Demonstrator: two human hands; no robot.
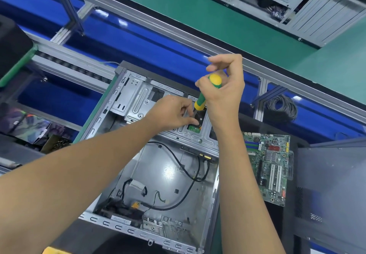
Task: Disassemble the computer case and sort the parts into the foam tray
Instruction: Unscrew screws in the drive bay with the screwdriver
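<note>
The right hand grips the screwdriver upright to turn a drive-bay screw, while the left hand pinches near its tip, apparently steadying it, inside the case.

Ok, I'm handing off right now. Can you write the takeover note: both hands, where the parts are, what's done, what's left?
Right hand grips the green-and-yellow-handled screwdriver, tip down at the drive bay.
Left hand pinches at the small green circuit board beside the tip.
Open grey metal computer case lies on its side, black cables inside.
Done: green motherboard is out, lying right of the case.
Left: finish the bay screw, then cables and remaining parts.
</note>
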